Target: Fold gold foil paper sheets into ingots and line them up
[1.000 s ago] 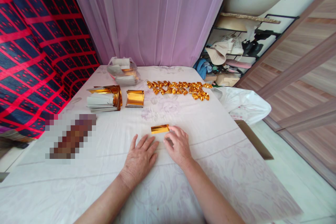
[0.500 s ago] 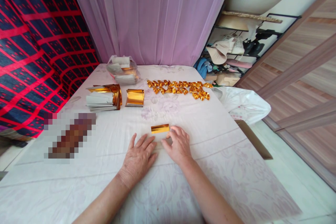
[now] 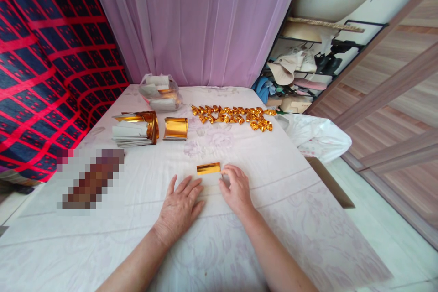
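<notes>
Near the middle of the bench (image 3: 273, 219), under its white flowered cloth, my left hand (image 3: 180, 205) lies flat and open, palm down, fingers spread, holding nothing. My right hand (image 3: 236, 187) is loosely curled, its fingertips (image 3: 226, 172) at the right end of a small folded gold foil strip (image 3: 208, 168); I cannot tell whether they pinch it or only touch it. The strip lies flat on the cloth just beyond both hands. Farther off I see a stack of gold sheets (image 3: 137, 127), a single curled gold sheet (image 3: 175, 127) beside it, a clear bag (image 3: 160, 92) of more, and a row of small folded gold pieces (image 3: 236, 116). I judge this as mid-fold on one strip: the crease wants pressing, so the next move calls for the left hand steadying the strip while the right turns the end.
</notes>
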Available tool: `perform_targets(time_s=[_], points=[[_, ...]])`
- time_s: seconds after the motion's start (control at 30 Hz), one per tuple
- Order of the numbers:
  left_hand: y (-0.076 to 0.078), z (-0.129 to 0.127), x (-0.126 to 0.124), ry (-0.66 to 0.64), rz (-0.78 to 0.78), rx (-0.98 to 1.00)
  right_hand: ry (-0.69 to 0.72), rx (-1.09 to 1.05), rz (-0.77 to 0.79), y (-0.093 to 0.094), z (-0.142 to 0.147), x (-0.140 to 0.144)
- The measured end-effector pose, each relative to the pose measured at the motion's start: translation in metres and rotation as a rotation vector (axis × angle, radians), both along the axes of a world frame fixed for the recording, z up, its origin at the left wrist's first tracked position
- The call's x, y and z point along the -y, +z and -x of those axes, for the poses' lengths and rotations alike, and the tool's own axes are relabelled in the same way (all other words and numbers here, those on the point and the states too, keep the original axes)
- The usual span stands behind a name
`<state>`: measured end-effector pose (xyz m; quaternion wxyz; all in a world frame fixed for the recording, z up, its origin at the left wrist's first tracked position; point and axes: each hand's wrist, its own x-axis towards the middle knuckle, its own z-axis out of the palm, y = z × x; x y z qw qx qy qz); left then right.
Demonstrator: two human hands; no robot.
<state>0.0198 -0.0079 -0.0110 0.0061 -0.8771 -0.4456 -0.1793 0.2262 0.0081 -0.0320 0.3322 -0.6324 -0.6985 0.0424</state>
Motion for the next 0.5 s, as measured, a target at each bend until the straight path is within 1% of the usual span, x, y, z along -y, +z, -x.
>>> perform_targets(time_s=[0.13, 0.3, 0.5], points=[[-0.0017, 0.0001, 0.0000, -0.001, 0.004, -0.005, -0.015, -0.023, -0.041, -0.0039, -0.0009, -0.0018], [-0.0027, 0.0004, 0.0002, 0.019, -0.005, -0.009, -0.009, -0.027, -0.036, -0.0044, 0.0001, -0.0019], [-0.0048, 0.0009, -0.0008, 0.010, 0.018, 0.017, -0.003, 0.005, -0.057, -0.0049, -0.0008, -0.0004]])
